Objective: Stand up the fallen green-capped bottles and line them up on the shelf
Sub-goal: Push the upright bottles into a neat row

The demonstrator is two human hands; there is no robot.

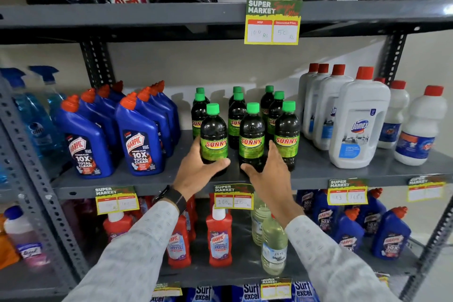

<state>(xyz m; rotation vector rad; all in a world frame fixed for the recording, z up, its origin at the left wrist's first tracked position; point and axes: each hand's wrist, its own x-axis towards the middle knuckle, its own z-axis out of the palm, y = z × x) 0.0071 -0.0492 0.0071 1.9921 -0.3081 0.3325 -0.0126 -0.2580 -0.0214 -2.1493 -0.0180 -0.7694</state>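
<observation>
Nearly done, I'd say — all nine green-capped bottles [252, 137] upright in three rows on mid shelf [343, 174]; left hand [198, 169] wraps front-left btl, right hand [267, 171] open, cupping front-middle one — only final straightening left.

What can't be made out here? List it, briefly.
All from the head view:
- Rear bottles: labels hidden by the front row.
- Middle front bottle: base covered by the right hand; grip unclear.
- Left front bottle: base hidden by the left hand.
- Shelf price tag: the handwriting is too blurred to be sure of.
- Spray bottles: blurred, cut by the left edge.
</observation>
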